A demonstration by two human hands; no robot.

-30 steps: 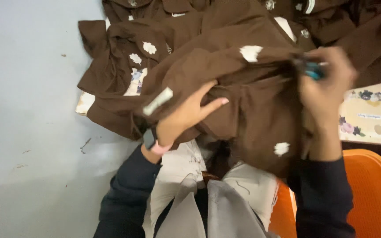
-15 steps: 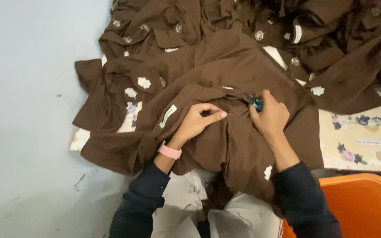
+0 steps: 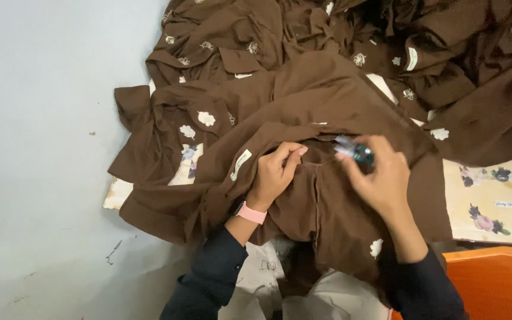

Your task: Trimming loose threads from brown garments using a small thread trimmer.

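Pinching point: a fold of the brown cotton garment with small white embroidered flowers (image 3: pixel 327 195) is being pinched between thumb and fingertips of the left hand (image 3: pixel 275 173), the fingers curled and pressed together on the cloth.
Tool hand: a small teal-handled cutting tool with a pale tip (image 3: pixel 355 150) is being held in the right hand (image 3: pixel 380 181), the fingers closed around it; whether its blades are parted cannot be told, since the tip is blurred.
Garment position: the brown garment is being draped over the worktop edge and down toward the lap, directly under both hands, its upper edge lying just beyond the fingertips.
Deciding relation: the tool tip is being pointed to the left, toward the pinched fold, and is hovering just beside and slightly above the left thumb; the two are near but apart.
Long axis: the raised fold is running roughly left to right between the two hands, and the tool is lying nearly along it.
Nearer hand: the left hand is already touching the fold; the right is judged the one being brought to it.
Surroundings: a heap of similar brown garments (image 3: pixel 303 53) is being kept beyond the hands, on a pale blue-grey worktop (image 3: pixel 37 148); a cream flower-printed sheet (image 3: pixel 493 201) and an orange plastic chair (image 3: pixel 493 278) are showing at the right.
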